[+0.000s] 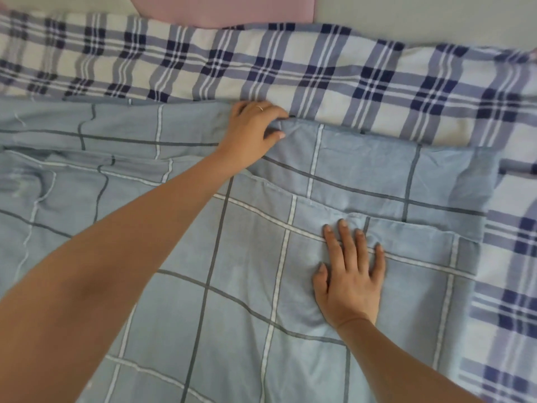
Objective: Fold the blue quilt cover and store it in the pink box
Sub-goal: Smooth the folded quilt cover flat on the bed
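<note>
The blue quilt cover [180, 301], pale blue with a grid of dark and white lines, lies spread over the lower and middle part of the view in several overlapping layers. My left hand [252, 129] reaches to its far edge and pinches a fold of the blue fabric between thumb and fingers. My right hand [350, 274] lies flat with straight spread fingers, pressing on a folded layer near the cover's right side. A corner of the pink box [220, 10] shows at the top edge, beyond the bedding.
Under the cover lies a white sheet with blue and navy plaid [319, 74], showing along the top and down the right side. Grey floor or wall [421, 16] runs behind it at the top right.
</note>
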